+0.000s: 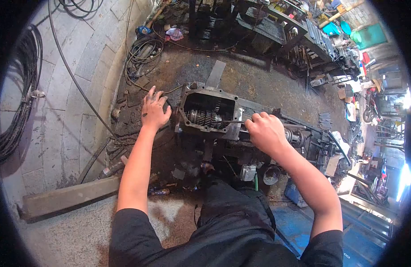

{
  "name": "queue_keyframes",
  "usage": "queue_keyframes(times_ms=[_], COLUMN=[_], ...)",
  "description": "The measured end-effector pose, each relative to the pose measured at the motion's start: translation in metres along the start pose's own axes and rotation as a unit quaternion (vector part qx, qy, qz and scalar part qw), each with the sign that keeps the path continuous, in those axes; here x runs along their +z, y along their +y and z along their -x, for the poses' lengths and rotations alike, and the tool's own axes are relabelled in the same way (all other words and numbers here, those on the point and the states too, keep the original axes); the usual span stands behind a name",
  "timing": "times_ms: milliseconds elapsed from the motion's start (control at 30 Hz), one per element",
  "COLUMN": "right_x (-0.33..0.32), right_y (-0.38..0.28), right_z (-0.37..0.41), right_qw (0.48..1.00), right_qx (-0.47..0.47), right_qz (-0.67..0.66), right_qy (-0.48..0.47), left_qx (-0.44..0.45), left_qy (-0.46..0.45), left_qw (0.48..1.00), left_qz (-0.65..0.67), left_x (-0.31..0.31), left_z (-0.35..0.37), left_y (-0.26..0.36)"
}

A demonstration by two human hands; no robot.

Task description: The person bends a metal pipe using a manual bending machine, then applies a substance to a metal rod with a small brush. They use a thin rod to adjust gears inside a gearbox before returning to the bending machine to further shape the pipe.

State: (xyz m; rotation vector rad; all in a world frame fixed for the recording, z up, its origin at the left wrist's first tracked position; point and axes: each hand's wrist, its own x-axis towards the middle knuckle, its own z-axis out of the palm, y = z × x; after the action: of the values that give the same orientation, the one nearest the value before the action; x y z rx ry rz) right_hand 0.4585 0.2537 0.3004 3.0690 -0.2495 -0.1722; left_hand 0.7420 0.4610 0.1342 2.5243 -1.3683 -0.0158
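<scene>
An open metal gearbox housing (208, 90) lies in front of me, with dark toothed gears (205, 117) visible inside its rectangular opening. My right hand (265, 132) is closed around a thin dark rod (234, 121), whose far end reaches over the gears. Just left of the housing is my left hand (154, 108), its fingers spread and smudged with grease, holding nothing. A shaft part (294, 137) extends to the right of the housing, beyond my right hand.
Coiled black cable (20, 102) hangs on the left wall. A concrete beam (72, 198) lies at lower left. Metal racks (299, 31) stand at the back right. Below the housing sits a small metal block (248, 173) near my legs.
</scene>
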Motion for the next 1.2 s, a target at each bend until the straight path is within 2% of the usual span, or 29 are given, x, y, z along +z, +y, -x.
queue_keyframes(times_ms=[167,233,367,467,533,567,600,633,700,767,800,833,900,933,967,1033,1067,1100,1167,1200], right_x=[-0.02,-0.028,-0.026,-0.023,-0.017,-0.004,0.01,0.021,0.039,0.051,0.071,0.076,0.08,0.076,0.083,0.077,0.079,0.078,0.078,0.076], right_y=[-0.016,-0.032,-0.049,-0.022,-0.002,0.013,0.023,0.029,0.032,0.027,0.03,0.028,0.023,0.021,0.022,0.017,0.018,0.013,0.01,0.005], right_z=[-0.044,-0.063,-0.091,-0.09,-0.067,-0.05,-0.035,-0.021,0.008,0.03,0.044,0.056,0.082,0.096,0.114,0.146,0.162,0.176,0.202,0.21], right_qw=[0.995,0.981,0.971,0.996,0.993,0.994,0.988,0.988,0.977,0.956,0.95,0.949,0.814,0.699,0.655,0.585,0.583,0.546,0.552,0.54], right_qx=[-0.088,-0.167,-0.196,-0.076,0.025,0.033,0.082,0.082,0.137,0.193,0.182,0.184,0.321,0.355,0.337,0.351,0.347,0.368,0.383,0.417], right_qz=[0.056,0.099,0.132,0.047,0.031,0.02,-0.033,-0.033,-0.149,-0.212,-0.255,-0.256,-0.479,-0.614,-0.67,-0.728,-0.733,-0.753,-0.741,-0.731], right_qy=[0.009,-0.009,-0.026,-0.026,-0.108,-0.106,-0.125,-0.124,-0.071,-0.056,-0.008,-0.006,-0.062,-0.093,-0.093,-0.062,-0.045,-0.015,0.003,0.006], left_qx=[0.0,0.002,-0.01,-0.026,-0.038,-0.04,-0.041,-0.041,-0.053,-0.041,-0.035,-0.032,-0.004,0.012,0.017,0.047,0.037,0.047,-0.084,-0.05], left_qy=[-0.02,-0.033,-0.027,-0.034,-0.045,-0.032,-0.019,-0.019,-0.003,0.026,0.056,0.056,0.095,0.101,0.102,0.119,0.113,0.114,0.217,0.233], left_qw=[1.0,0.999,1.0,0.999,0.998,0.999,0.999,0.999,0.998,0.999,0.997,0.998,0.995,0.995,0.994,0.991,0.993,0.992,0.969,0.959], left_qz=[-0.012,-0.02,-0.009,-0.002,-0.008,-0.001,0.007,0.007,0.016,0.022,0.026,0.026,-0.025,-0.021,-0.021,-0.025,-0.007,-0.002,0.081,0.155], left_x=[-0.002,-0.003,0.0,-0.002,-0.002,0.001,0.003,0.003,0.003,0.011,0.014,0.014,0.016,0.02,0.024,0.025,0.027,0.026,0.025,0.025], left_z=[-0.001,-0.003,-0.004,-0.004,-0.004,-0.004,-0.003,-0.002,0.0,0.007,0.012,0.016,0.03,0.038,0.047,0.064,0.071,0.077,0.09,0.093], left_y=[0.002,-0.001,0.001,0.004,0.003,0.001,0.001,0.002,0.005,0.004,0.002,0.003,0.007,0.003,-0.001,0.002,0.003,0.016,0.049,0.074])
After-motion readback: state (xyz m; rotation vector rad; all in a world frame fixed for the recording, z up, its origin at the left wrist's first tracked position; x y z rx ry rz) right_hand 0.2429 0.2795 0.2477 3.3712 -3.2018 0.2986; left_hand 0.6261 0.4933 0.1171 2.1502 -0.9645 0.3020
